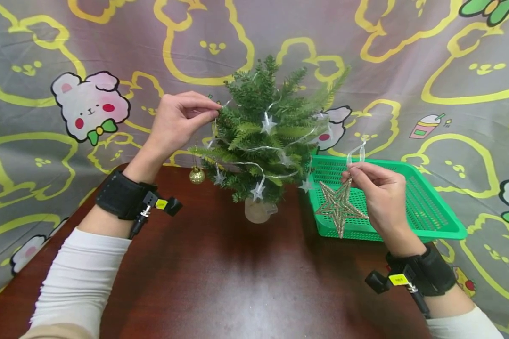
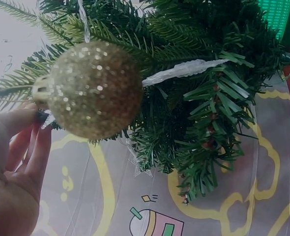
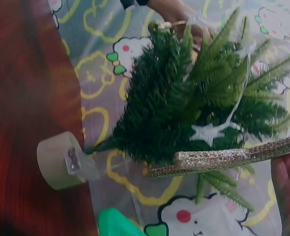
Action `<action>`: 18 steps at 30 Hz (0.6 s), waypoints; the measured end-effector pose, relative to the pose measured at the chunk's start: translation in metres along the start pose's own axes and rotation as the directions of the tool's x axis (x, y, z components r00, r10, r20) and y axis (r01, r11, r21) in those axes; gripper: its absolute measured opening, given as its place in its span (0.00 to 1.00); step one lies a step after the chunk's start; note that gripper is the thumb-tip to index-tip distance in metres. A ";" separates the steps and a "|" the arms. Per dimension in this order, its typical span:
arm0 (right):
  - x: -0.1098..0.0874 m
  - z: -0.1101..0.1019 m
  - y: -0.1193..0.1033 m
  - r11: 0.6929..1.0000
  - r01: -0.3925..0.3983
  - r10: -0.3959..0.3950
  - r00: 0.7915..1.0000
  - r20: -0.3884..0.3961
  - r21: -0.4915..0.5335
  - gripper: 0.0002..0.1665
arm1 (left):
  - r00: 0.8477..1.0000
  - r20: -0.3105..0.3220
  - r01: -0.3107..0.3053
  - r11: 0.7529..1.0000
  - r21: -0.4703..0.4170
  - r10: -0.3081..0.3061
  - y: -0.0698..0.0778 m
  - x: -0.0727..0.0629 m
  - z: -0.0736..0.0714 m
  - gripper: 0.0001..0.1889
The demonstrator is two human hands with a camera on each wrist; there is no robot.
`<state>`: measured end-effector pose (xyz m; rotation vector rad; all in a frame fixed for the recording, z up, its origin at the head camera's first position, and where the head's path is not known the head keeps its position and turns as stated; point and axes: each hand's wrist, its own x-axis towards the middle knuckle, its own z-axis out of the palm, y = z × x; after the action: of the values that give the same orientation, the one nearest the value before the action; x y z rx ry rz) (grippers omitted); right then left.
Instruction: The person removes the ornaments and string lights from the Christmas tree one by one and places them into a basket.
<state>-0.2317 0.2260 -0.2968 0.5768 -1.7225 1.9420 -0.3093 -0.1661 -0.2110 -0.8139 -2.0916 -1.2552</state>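
Observation:
A small artificial Christmas tree (image 1: 254,136), wound with a clear string of star lights (image 1: 268,123), stands on the table. On its left side my left hand (image 1: 182,115) pinches the tip of a branch between thumb and fingers. A gold glitter ball (image 1: 197,175) hangs from a lower left branch; it looms large in the left wrist view. To the right of the tree, my right hand (image 1: 383,193) holds a gold glitter star ornament (image 1: 342,207) by its top point, its white ribbon loop (image 1: 357,154) sticking up above the fingers.
Behind the star and right hand is a green plastic basket (image 1: 443,226) with slotted walls. The tree's pale round base (image 1: 256,212) sits on the dark brown table (image 1: 220,282). A grey cloth (image 1: 305,23) with yellow cartoon outlines hangs behind the table.

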 end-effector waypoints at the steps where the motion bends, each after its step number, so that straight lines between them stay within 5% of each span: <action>1: 0.001 -0.001 0.001 1.000 -0.007 0.007 1.000 -0.012 -0.003 0.10 | 1.000 0.000 0.001 1.000 0.000 -0.001 0.000 0.000 0.000 0.07; 18: 0.012 -0.034 0.027 0.990 -0.132 0.118 0.971 -0.209 -0.054 0.13 | 1.000 0.002 0.000 1.000 0.023 0.000 -0.001 0.000 0.000 0.07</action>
<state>-0.2578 0.2582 -0.3149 0.2381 -1.7204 1.9432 -0.3103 -0.1666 -0.2113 -0.8048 -2.1037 -1.2283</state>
